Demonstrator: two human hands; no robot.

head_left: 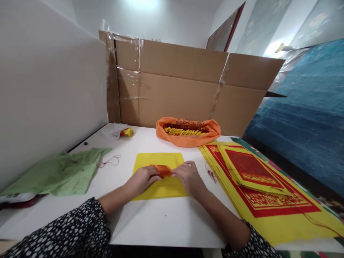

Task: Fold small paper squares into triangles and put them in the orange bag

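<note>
At white tabletop (165, 227), pinches one orange piece (163, 170) by its two ends between closed fingers of left hand (143, 180) and right hand (190, 180), holding its long axis crosswise, left to right, over the middle of one yellow sheet (163, 190), with one orange bag (185, 142) farther off and one cardboard panel (177, 95) behind.

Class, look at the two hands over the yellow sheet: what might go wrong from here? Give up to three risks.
1. The left hand and right hand are both at the small, shiny orange piece; uneven pressure might crease it.
2. The flat yellow rectangular sheet lies beneath them and could shift.
3. The thin red tangled thread beside the right hand may get snagged.
</note>
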